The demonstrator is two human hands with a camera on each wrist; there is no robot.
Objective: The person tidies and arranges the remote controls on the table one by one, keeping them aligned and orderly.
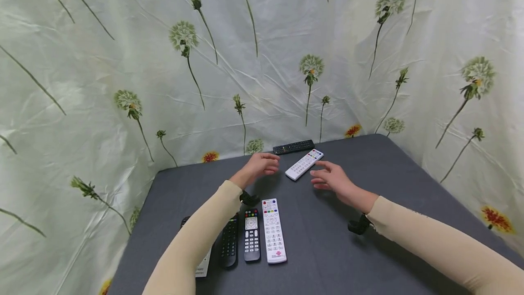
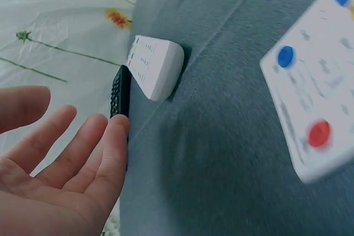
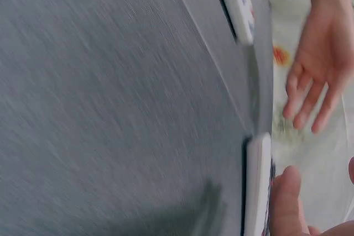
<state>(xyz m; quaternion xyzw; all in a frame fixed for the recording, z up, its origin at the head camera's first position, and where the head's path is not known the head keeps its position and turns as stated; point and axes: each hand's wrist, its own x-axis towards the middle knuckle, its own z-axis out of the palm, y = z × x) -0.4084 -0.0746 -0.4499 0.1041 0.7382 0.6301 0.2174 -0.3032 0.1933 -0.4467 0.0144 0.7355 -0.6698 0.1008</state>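
A white remote control (image 1: 304,165) lies at a slant near the far edge of the table, between my two hands. My left hand (image 1: 260,166) hovers to its left with relaxed fingers and nothing in them. On the other side, my right hand (image 1: 332,180) holds nothing; its loosely bent fingers are close to the remote's right side, and whether they touch it I cannot tell. Just behind lies a black remote control (image 1: 293,147), along the table's back edge. In the left wrist view the white remote (image 2: 157,70) rests apart from the left fingers.
Nearer me stand in a row a long white remote (image 1: 274,231), a black-and-grey remote (image 1: 251,236) and a black remote (image 1: 229,245). My left sleeve partly hides another white remote (image 1: 202,267) and a dark one. A flowered curtain (image 1: 262,76) surrounds the grey table (image 1: 319,249).
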